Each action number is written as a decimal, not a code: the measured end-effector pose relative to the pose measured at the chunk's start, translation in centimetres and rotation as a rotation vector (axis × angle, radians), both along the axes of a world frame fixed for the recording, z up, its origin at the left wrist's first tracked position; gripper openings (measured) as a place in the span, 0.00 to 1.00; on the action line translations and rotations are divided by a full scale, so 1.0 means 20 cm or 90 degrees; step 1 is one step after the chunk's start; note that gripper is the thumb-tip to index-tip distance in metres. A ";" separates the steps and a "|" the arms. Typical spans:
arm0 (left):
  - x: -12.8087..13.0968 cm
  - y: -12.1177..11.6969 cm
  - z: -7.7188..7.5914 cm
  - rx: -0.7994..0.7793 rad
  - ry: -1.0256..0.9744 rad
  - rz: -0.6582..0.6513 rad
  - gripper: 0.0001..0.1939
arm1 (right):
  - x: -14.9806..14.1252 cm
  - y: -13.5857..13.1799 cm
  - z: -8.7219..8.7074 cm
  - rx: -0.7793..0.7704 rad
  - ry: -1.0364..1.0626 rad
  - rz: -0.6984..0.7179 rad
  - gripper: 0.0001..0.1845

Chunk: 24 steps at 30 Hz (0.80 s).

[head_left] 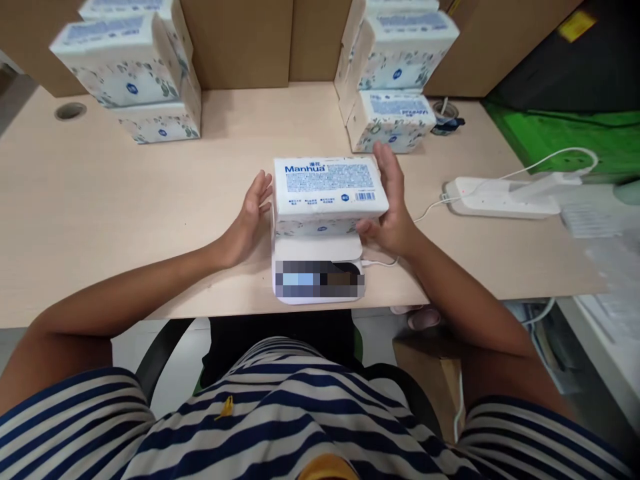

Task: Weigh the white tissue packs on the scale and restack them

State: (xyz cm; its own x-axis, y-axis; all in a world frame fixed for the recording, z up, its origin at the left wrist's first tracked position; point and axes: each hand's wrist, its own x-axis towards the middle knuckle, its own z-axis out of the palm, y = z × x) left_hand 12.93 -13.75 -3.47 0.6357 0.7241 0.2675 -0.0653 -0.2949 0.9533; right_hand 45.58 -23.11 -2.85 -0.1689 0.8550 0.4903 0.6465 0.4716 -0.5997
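A white pack of tissues (327, 190) with blue print and a floral side lies across a white digital scale (317, 249) near the table's front edge. The scale's display is blurred out. My right hand (395, 207) grips the right end of the pack, thumb at the near lower corner and fingers along the far side. To the left of the pack, my left hand (249, 217) is open, its fingers slightly bent and pointing toward the pack's left end. A small gap seems to separate them.
Tissue packs (145, 80) are stacked at the back left, with another stack (400, 73) at the back right. Cardboard (240, 43) stands behind them. A white power strip (503, 198) with a cable lies on the right. A round cable hole (71, 111) is at far left.
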 end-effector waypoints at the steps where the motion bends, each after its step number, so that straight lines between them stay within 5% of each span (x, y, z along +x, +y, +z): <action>1: 0.00 0.01 0.01 -0.036 -0.002 -0.007 0.48 | 0.01 0.01 -0.01 -0.018 0.014 -0.006 0.72; 4: 0.00 0.02 0.08 -0.128 0.002 0.003 0.50 | 0.04 0.03 -0.02 -0.062 0.065 -0.023 0.68; 9: 0.02 -0.02 0.15 -0.132 0.024 0.039 0.51 | 0.02 0.02 0.00 -0.040 0.214 -0.016 0.57; 16: 0.03 0.01 0.10 -0.205 0.020 0.118 0.46 | 0.01 -0.03 0.12 -0.139 0.287 0.014 0.66; 21: 0.02 0.02 0.09 -0.145 0.024 0.151 0.46 | 0.02 -0.04 0.14 -0.126 0.325 0.056 0.56; 24: 0.03 0.00 0.12 -0.160 0.023 0.128 0.47 | 0.01 -0.04 0.15 -0.140 0.340 0.049 0.58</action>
